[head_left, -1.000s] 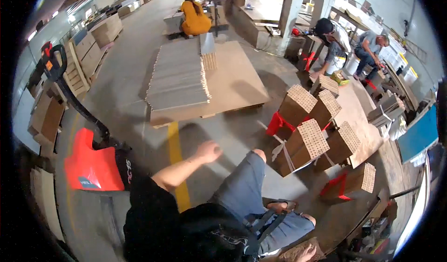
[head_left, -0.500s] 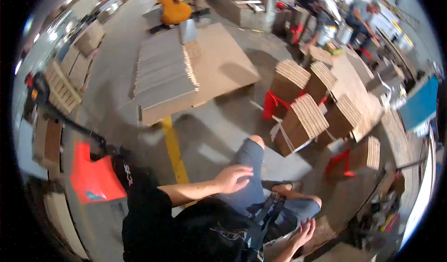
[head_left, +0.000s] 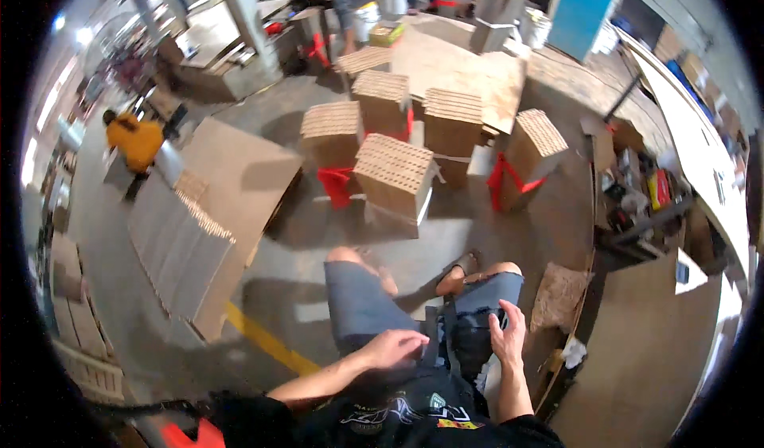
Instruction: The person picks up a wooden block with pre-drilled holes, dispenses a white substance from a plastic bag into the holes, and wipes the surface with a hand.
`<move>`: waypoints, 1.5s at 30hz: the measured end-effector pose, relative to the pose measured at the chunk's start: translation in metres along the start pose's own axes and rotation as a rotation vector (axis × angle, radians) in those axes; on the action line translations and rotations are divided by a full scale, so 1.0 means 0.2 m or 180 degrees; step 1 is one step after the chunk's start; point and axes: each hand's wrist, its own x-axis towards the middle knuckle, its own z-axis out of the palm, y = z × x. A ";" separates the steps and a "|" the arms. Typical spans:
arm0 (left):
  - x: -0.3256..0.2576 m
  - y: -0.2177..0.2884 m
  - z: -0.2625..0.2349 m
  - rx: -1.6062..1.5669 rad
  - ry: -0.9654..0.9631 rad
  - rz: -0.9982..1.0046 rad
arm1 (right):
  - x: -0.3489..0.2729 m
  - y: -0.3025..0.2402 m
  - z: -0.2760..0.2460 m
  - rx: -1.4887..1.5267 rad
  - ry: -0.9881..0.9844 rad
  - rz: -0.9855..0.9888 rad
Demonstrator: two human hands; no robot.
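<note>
Clock positions read from the lap, with twelve o'clock straight ahead.

At lap centre, between the thighs: black strap [head_left: 450, 333], lying against grey-blue shorts [head_left: 362, 309]. Just beside it at nine o'clock: left hand [head_left: 392, 348], palm turned inward, fingers extended and slightly bent, grip open — contact with strap or cloth impossible to tell from this angle. At three o'clock: right hand [head_left: 509, 333], over the right thigh, thumb spread from the fingers, grip likewise open.

Ahead of the feet, between eleven and twelve o'clock: nearest bundle [head_left: 394, 177], upright on the floor, bound with white strip. Near it at eleven o'clock: red-tied bundle [head_left: 330, 134]. Close behind at twelve o'clock: white-tied bundle [head_left: 454, 126]. At one o'clock, apart from the group: second red-tied bundle [head_left: 535, 155].

Farther out at twelve o'clock: pale wooden sheet [head_left: 477, 74], flat. Beyond, between twelve and one o'clock: blue panel [head_left: 585, 10].

Between nine and ten o'clock: grey panels [head_left: 171, 241], laid side by side on a brown sheet [head_left: 231, 165]. Past these at ten o'clock: person in orange [head_left: 135, 142]. At nine o'clock: yellow floor line [head_left: 267, 342]. Between eight and nine o'clock, cut by the lower edge — red machine part [head_left: 195, 434]. At three o'clock, beyond the right hand: large brown board [head_left: 649, 344].
</note>
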 end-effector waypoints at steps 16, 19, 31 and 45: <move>0.39 0.53 -0.07 0.0638 0.2185 0.1723 | 0.01 -0.34 0.76 0.4399 -0.1110 0.2183; 0.35 0.22 -0.02 0.1493 0.1077 0.1999 | 0.03 -0.69 0.73 0.7436 -0.0012 0.0902; 0.08 -0.39 -0.38 0.2325 0.1818 -0.0367 | 0.39 -0.12 -0.39 0.5755 0.0895 0.0916; 0.16 -0.59 -0.54 0.1942 0.2305 -0.1076 | 0.22 0.09 -0.02 -0.0331 0.0127 0.0405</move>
